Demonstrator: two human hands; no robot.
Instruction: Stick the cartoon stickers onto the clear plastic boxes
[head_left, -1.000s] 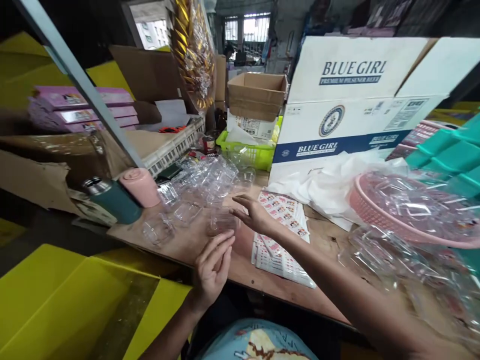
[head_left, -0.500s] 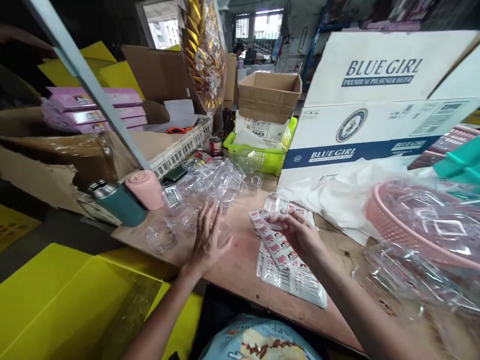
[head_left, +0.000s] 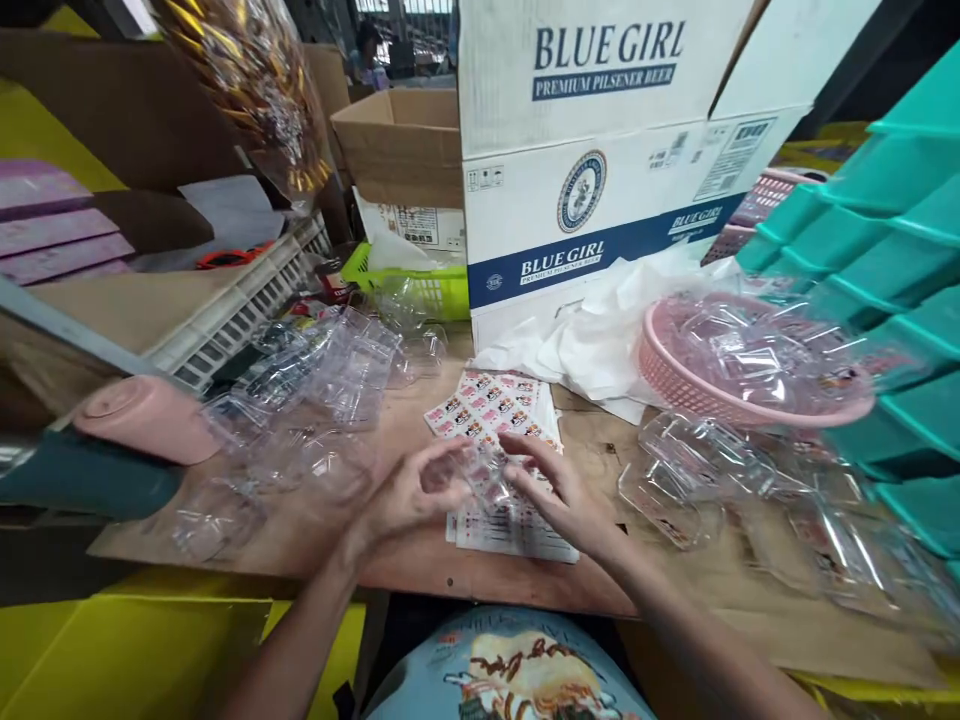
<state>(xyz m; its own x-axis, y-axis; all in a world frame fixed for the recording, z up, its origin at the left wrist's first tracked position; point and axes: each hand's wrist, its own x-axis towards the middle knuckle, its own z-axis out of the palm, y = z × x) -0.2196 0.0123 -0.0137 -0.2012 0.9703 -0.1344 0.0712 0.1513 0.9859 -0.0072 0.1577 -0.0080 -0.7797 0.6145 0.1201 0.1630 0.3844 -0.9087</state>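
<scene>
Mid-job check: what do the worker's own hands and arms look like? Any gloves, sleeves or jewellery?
The left hand and right hand are bare; no gloves, rings or watch show. The visible forearms show no sleeves, cables or markings. The worker wears a light-blue printed top with a cream patch and brown script.

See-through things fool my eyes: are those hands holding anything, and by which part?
A clear plastic box, held by opposite sides between the left hand and the right hand. Blur hides exactly where each finger presses.
</scene>
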